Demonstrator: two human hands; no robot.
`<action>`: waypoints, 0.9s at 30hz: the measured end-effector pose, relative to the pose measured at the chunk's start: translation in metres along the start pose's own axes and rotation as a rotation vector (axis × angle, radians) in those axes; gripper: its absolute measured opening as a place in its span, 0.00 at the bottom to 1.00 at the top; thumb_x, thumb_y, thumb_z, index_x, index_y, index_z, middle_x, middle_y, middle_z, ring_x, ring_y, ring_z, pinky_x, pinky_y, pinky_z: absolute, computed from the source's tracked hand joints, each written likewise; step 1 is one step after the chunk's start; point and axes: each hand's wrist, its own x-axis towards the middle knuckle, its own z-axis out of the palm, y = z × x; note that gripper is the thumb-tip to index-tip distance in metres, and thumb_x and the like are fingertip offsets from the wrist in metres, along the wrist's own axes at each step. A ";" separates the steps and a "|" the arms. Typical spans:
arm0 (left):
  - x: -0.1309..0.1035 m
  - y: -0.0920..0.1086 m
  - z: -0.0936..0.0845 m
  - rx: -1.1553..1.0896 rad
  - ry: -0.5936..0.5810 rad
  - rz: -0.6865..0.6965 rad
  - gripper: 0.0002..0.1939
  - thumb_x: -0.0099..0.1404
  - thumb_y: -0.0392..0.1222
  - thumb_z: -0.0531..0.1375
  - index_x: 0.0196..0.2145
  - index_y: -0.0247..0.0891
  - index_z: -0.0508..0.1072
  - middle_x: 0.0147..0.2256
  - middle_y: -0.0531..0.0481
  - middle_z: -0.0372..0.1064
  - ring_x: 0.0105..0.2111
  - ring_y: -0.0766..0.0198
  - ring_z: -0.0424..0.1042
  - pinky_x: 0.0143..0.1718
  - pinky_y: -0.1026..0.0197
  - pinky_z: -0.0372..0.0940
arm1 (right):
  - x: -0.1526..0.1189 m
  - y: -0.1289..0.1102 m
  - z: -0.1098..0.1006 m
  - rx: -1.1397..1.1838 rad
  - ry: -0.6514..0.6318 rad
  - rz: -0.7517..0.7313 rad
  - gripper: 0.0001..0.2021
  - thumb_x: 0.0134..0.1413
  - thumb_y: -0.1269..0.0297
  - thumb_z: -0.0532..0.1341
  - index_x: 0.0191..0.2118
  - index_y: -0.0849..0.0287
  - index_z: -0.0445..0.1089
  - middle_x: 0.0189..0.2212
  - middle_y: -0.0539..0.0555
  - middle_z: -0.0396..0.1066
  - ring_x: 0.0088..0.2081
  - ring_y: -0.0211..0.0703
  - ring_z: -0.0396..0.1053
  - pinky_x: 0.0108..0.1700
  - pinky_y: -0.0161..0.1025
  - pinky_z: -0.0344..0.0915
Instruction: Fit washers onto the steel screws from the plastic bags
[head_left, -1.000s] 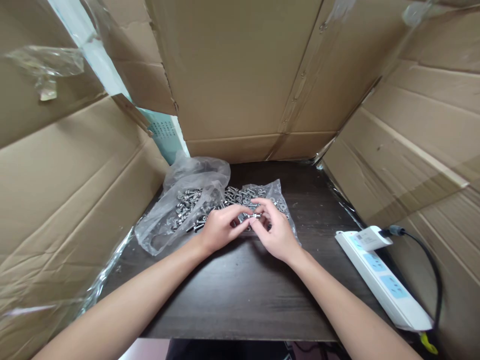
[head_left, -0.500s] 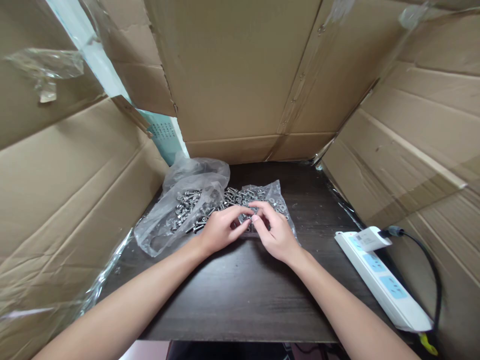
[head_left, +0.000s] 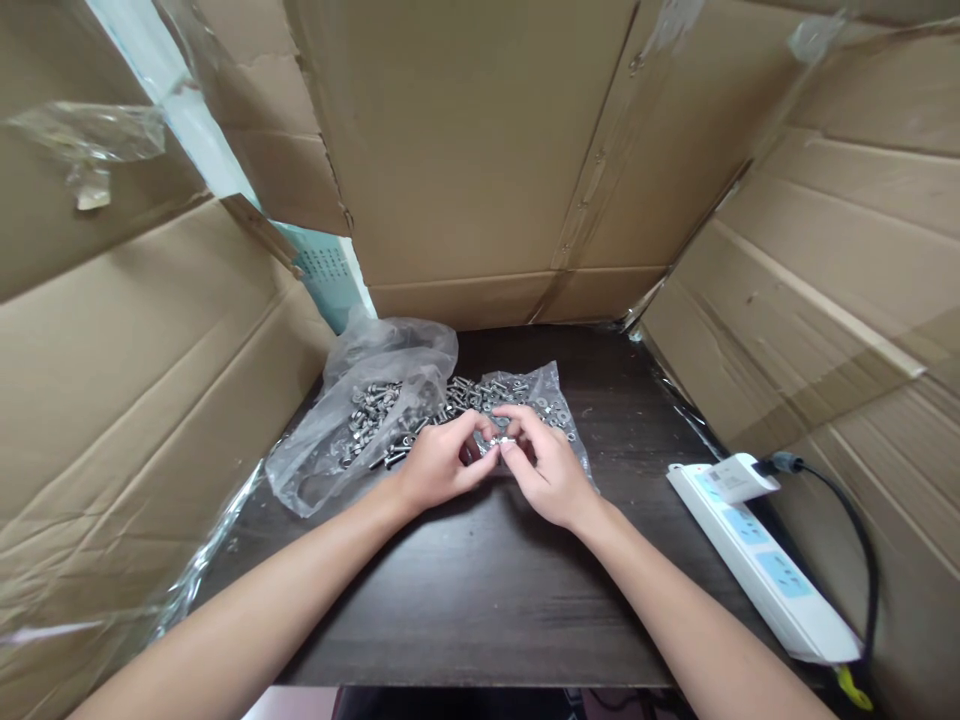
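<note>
A small silver bolt (head_left: 502,440) lies between the fingertips of both hands. My left hand (head_left: 448,462) pinches its left end with thumb and index finger. On its right end, the thumb and fingers of my right hand (head_left: 553,470) are closed. Fingers partly cover the bolt, so I cannot tell whether a nut or washer sits on it. Just beyond my hands, loose bolts (head_left: 466,392) lie in a heap. To the left, more bolts fill an open clear plastic bag (head_left: 300,470). Washers and nuts (head_left: 551,408) rest on a flat plastic bag (head_left: 546,376) at the right.
The dark wooden table (head_left: 465,580) is walled by cardboard at the left (head_left: 150,350), back (head_left: 480,150) and right (head_left: 840,280). A white power strip (head_left: 780,590) with a plugged-in adapter (head_left: 739,478) and black cable (head_left: 862,540) lies along the right side.
The bolt now shows between my fingertips, where it was hidden before. My left fingers have curled in more, and both hands have stayed in nearly the same place.
</note>
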 end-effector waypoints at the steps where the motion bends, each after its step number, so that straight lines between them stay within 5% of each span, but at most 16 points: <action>1: 0.000 0.000 0.000 0.006 -0.003 0.008 0.04 0.67 0.39 0.61 0.39 0.39 0.70 0.30 0.54 0.75 0.23 0.71 0.73 0.27 0.70 0.67 | 0.000 0.000 0.000 0.002 -0.001 -0.009 0.17 0.63 0.68 0.56 0.56 0.57 0.66 0.32 0.49 0.71 0.27 0.39 0.68 0.32 0.37 0.64; 16: 0.002 0.002 -0.001 0.031 0.019 0.094 0.06 0.70 0.38 0.61 0.43 0.38 0.75 0.37 0.51 0.79 0.25 0.71 0.74 0.29 0.69 0.69 | 0.000 0.001 0.001 -0.008 0.046 -0.033 0.14 0.66 0.68 0.53 0.54 0.56 0.67 0.29 0.48 0.71 0.27 0.39 0.68 0.33 0.37 0.65; 21: 0.002 0.001 -0.001 0.023 0.026 0.098 0.06 0.71 0.39 0.60 0.44 0.37 0.75 0.36 0.50 0.79 0.25 0.71 0.74 0.29 0.69 0.69 | 0.000 0.002 0.001 -0.023 0.052 -0.018 0.13 0.70 0.65 0.51 0.53 0.56 0.68 0.38 0.53 0.77 0.33 0.41 0.74 0.38 0.38 0.67; 27: 0.002 -0.002 0.000 0.021 0.030 0.105 0.06 0.70 0.37 0.61 0.44 0.37 0.75 0.36 0.50 0.78 0.24 0.71 0.73 0.29 0.69 0.69 | 0.001 0.002 0.001 -0.023 0.047 -0.043 0.15 0.65 0.68 0.54 0.55 0.57 0.67 0.31 0.49 0.71 0.29 0.40 0.70 0.34 0.37 0.66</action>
